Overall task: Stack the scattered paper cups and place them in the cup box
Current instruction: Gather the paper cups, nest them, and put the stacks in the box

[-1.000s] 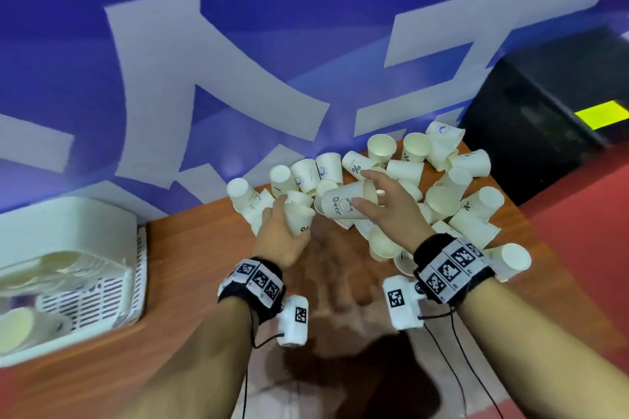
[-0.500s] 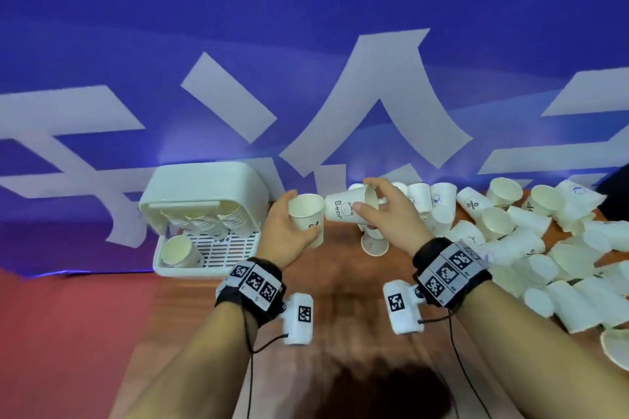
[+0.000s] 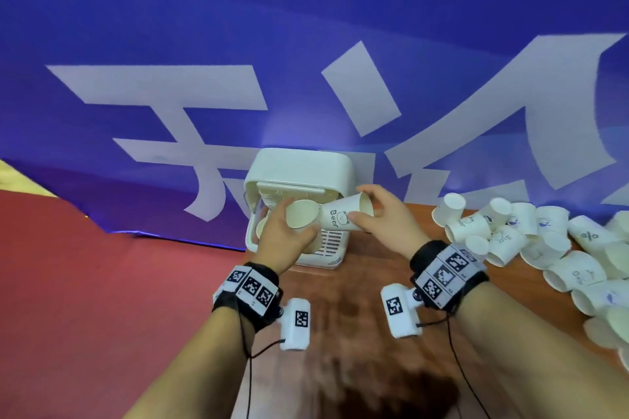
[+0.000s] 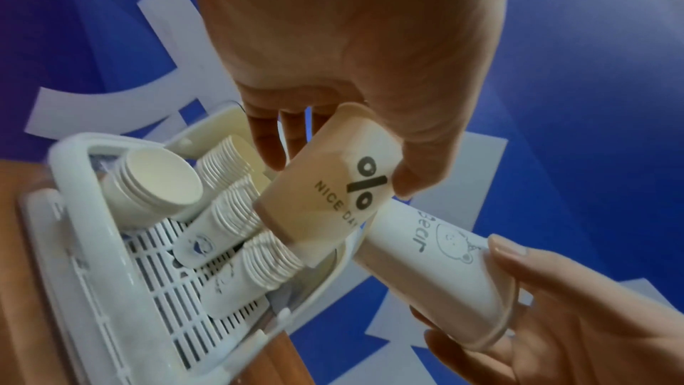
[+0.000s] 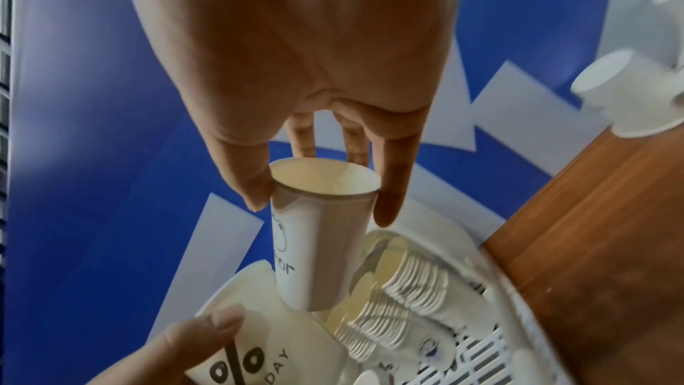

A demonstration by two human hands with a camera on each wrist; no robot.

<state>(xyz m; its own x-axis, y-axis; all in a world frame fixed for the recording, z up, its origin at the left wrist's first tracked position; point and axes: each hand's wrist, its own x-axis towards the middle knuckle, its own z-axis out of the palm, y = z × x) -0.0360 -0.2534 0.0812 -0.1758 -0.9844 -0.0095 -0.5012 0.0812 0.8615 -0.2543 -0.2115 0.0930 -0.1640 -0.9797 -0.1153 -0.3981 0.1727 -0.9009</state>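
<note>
— Two cups in hand right now, one each. My left hand (image 3: 284,235) is curled round the "NICE DAY" cup (image 4: 325,183), mouth turned up toward me, and my right hand (image 3: 381,214) pinches the bear cup (image 3: 343,216) at its rim between thumb and fingers.

— Nested yet?

— Not quite. From the right wrist view the bear cup's base sits at the mouth of the other one, just touching or just entering; I can't tell which. Both are held right over the cup box (image 3: 335,168).

— What's in the box already?

— Several stacks (image 4: 237,210) lying on their sides on the slotted floor, plus one more cup or short stack (image 4: 155,183) by the far wall. So I'd judge a good share is stowed.

— And what's left?

— Plenty. A loose pile of cups (image 3: 531,241) lies on the table (image 3: 367,286) to my right, well apart from the box, some upright, most tipped over. I'd call the job somewhere in the middle: this pair needs pushing together and laying in the box, then the pile needs the same, cup by cup.
</note>
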